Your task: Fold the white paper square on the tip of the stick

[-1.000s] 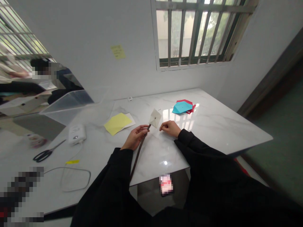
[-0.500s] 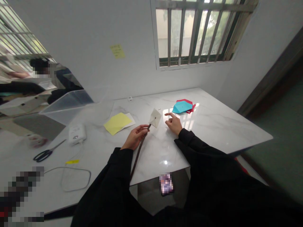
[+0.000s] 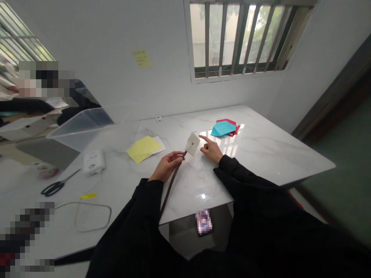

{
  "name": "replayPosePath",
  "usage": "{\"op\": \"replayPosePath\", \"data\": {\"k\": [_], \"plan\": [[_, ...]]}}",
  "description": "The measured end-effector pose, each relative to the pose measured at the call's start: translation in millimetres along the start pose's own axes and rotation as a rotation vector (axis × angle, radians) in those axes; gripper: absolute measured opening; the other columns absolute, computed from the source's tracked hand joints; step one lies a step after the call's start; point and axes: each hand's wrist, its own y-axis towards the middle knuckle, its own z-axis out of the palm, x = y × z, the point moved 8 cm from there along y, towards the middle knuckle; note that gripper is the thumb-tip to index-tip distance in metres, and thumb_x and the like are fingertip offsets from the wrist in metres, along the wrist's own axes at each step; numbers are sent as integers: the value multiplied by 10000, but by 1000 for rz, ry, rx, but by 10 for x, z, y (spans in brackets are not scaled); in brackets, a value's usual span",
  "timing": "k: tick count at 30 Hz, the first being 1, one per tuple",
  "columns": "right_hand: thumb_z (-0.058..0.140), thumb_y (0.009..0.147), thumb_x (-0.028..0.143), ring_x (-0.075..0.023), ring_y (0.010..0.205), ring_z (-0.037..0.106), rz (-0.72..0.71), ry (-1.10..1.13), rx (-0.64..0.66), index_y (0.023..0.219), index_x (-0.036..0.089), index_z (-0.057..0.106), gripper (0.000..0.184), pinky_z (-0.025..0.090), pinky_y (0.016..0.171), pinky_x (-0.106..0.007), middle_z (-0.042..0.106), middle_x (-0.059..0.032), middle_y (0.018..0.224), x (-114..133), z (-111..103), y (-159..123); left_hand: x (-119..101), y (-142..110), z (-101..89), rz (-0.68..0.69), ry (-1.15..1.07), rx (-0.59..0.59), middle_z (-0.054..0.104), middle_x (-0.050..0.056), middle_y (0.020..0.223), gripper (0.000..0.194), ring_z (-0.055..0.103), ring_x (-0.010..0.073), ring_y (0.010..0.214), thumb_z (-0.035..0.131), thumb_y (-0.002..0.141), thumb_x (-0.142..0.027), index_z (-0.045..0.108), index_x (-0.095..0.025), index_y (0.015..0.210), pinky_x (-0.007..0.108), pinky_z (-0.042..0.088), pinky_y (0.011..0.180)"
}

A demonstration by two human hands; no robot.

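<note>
My left hand (image 3: 167, 166) is closed around a thin brown stick (image 3: 171, 183) that slants up to a small white folded paper piece (image 3: 193, 143) pinned at its tip. My right hand (image 3: 211, 148) hovers just right of the paper, index finger stretched toward its edge and the other fingers curled; it holds nothing. Both hands are above the white marble table (image 3: 261, 154).
Yellow and white sheets (image 3: 144, 148) lie left of the hands, blue and red papers (image 3: 223, 127) at the back right. Scissors (image 3: 55, 186), a white device (image 3: 93, 162) with a cable, and a clear plastic box (image 3: 81, 125) sit to the left. Another person is at the far left.
My right hand left the table, extended its index finger and moved close to the white paper's right edge. The left hand kept the stick steady.
</note>
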Motion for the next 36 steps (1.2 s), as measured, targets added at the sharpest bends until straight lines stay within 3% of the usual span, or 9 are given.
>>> {"op": "replayPosePath", "data": {"k": [5,11,17,22,28,30,32,34,36], "plan": [[561,760,127,-122,559,469,12,-60,14,1213,176,744,491,371,663,-242,509,72,567,-24,19,11,23,21,-19,-3,0,-5,764,64,925,499,647,171,795,919,644,-401,756,-183,1062,290,484,753],[562,770,129,-127,569,476,22,-86,50,1050,177,805,374,369,664,-254,523,49,577,-5,32,4,31,32,-50,13,19,-22,754,58,923,495,616,152,764,899,666,-412,761,-182,1081,283,479,724],[556,763,125,-134,569,467,50,-53,23,1380,173,634,623,389,696,-242,508,88,553,-25,4,-9,24,30,-51,4,4,-19,752,59,922,499,606,152,764,906,666,-408,757,-179,1085,285,471,729],[554,761,125,-131,567,463,37,-57,49,1300,183,685,558,379,683,-241,504,83,554,-15,23,-21,9,22,-35,2,-1,-20,751,54,903,502,600,150,757,908,665,-410,752,-176,1080,285,466,737],[559,763,125,-132,564,484,41,4,14,1523,170,484,765,410,716,-233,505,105,553,-18,-5,-29,-26,2,-12,5,15,-26,751,60,901,506,608,158,744,902,664,-425,753,-174,1078,300,473,736],[561,762,118,-128,559,477,34,6,17,1528,180,486,772,411,715,-229,505,106,553,-10,-5,-27,-29,3,-14,10,13,-26,751,61,898,503,609,159,743,903,665,-424,755,-173,1075,300,473,736],[565,764,116,-125,563,472,33,-22,34,1424,192,614,666,400,695,-229,508,92,554,-3,5,-23,-20,9,-23,13,21,-27,751,64,903,507,615,164,749,902,669,-429,755,-172,1081,302,475,736],[567,774,122,-123,569,469,33,-60,70,1170,193,777,454,384,672,-237,522,63,556,4,31,-19,-1,18,-33,12,22,-25,753,66,916,508,622,167,763,902,671,-427,755,-175,1087,300,476,742],[566,788,132,-121,570,466,26,-86,98,927,189,830,304,372,657,-247,538,37,562,17,52,-17,16,27,-41,10,12,-23,754,65,924,500,626,164,773,905,672,-418,757,-178,1085,294,476,748]]}}
